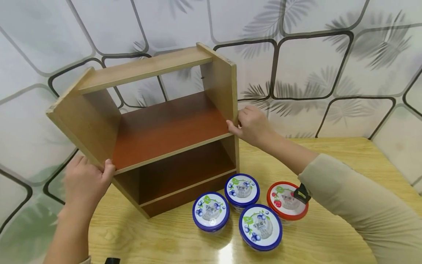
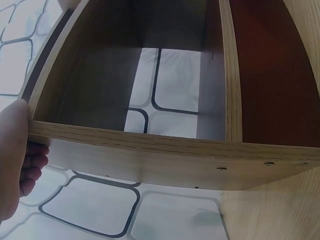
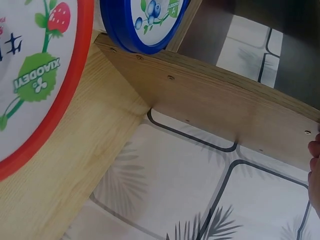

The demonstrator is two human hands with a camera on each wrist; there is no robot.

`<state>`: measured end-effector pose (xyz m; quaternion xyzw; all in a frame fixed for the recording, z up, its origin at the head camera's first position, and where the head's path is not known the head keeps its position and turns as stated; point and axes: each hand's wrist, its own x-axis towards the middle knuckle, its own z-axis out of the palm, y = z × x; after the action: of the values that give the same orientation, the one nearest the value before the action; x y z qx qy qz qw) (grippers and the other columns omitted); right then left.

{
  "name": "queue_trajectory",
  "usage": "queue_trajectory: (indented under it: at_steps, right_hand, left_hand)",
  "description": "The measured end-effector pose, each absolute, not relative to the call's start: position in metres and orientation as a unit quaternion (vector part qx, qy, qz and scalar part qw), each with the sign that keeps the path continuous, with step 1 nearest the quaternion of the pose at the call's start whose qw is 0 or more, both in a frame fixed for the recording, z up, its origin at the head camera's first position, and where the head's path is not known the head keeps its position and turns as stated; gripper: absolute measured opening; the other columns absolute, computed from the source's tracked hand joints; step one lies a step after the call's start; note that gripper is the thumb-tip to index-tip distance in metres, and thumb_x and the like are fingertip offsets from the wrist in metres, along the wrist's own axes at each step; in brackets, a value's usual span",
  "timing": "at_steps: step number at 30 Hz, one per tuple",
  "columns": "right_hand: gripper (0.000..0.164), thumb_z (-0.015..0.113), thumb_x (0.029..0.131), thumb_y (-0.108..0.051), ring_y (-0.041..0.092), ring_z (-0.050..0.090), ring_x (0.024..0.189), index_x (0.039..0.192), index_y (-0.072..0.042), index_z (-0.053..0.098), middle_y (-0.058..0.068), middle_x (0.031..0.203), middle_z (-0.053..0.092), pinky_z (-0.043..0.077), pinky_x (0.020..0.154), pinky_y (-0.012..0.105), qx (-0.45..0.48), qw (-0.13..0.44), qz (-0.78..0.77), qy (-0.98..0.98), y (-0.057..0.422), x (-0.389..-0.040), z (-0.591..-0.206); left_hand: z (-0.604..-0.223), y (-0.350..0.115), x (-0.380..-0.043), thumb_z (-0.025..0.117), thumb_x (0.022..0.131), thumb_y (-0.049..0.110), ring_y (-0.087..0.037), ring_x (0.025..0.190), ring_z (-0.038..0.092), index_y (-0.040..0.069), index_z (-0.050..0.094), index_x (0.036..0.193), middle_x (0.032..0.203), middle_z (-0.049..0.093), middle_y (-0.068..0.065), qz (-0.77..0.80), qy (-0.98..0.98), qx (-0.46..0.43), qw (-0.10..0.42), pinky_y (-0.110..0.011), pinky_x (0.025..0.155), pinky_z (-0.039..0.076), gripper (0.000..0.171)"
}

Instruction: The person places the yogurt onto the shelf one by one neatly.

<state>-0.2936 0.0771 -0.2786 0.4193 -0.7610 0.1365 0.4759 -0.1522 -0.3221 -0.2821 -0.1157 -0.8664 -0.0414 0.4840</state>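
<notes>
A small wooden shelf (image 1: 174, 127) with reddish-brown boards stands on the table, angled to the left. My left hand (image 1: 86, 178) grips its left side panel, thumb over the front edge at the middle board. In the left wrist view that hand's fingers (image 2: 34, 170) curl behind the panel. On the other side, my right hand (image 1: 252, 124) holds the right panel's front edge, with the thumb at the front and fingers bent against the outer face. Only part of this hand (image 3: 315, 175) shows in the right wrist view.
Three blue-rimmed tubs (image 1: 211, 211) with blueberry pictures sit before the shelf's right front. A red-rimmed tub (image 1: 287, 201) with strawberries stands beside them, under my right forearm. Behind the wooden table (image 1: 171, 242) rises a patterned wall (image 1: 310, 66).
</notes>
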Motion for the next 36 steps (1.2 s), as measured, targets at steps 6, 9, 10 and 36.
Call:
queue_trajectory:
  at_steps: [6, 9, 10, 36]
  right_hand:
    - [0.034, 0.067, 0.079, -0.019, 0.026, 0.045, 0.052, 0.057, 0.000, 0.050, 0.011, 0.051, 0.050, 0.040, 0.056, 0.037, 0.412, 0.475, 0.131, -0.767, 0.081, -0.291, -0.278]
    - [0.033, 0.067, 0.079, -0.019, 0.026, 0.046, 0.052, 0.057, 0.000, 0.051, 0.011, 0.051, 0.051, 0.041, 0.056, 0.037, 0.411, 0.470, 0.133, -0.770, 0.084, -0.289, -0.277]
    - [0.033, 0.067, 0.079, -0.019, 0.026, 0.046, 0.052, 0.057, 0.000, 0.051, 0.011, 0.051, 0.051, 0.042, 0.057, 0.038, 0.410, 0.469, 0.133, -0.771, 0.085, -0.288, -0.277]
    - [0.034, 0.061, 0.083, -0.018, 0.030, 0.048, 0.052, 0.056, 0.000, 0.049, 0.012, 0.051, 0.050, 0.041, 0.053, 0.040, 0.377, 0.494, 0.103, -0.777, 0.096, -0.277, -0.279]
  left_hand:
    - [-0.280, -0.320, -0.154, 0.035, 0.082, 0.027, -0.040, 0.063, 0.042, 0.006, 0.036, 0.046, 0.053, 0.042, -0.017, -0.036, -0.869, -0.128, 0.476, -0.047, 0.059, 0.033, 0.042]
    - [-0.280, -0.319, -0.155, 0.035, 0.082, 0.028, -0.040, 0.062, 0.042, 0.005, 0.038, 0.046, 0.054, 0.043, -0.016, -0.037, -0.874, -0.126, 0.468, -0.046, 0.058, 0.033, 0.042]
    - [-0.280, -0.318, -0.155, 0.034, 0.082, 0.028, -0.040, 0.062, 0.042, 0.004, 0.038, 0.047, 0.054, 0.043, -0.016, -0.037, -0.875, -0.126, 0.466, -0.046, 0.057, 0.033, 0.042]
    - [-0.280, -0.310, -0.164, 0.036, 0.082, 0.025, -0.039, 0.063, 0.041, 0.001, 0.043, 0.055, 0.056, 0.045, -0.016, -0.053, -0.875, -0.140, 0.461, -0.045, 0.058, 0.034, 0.036]
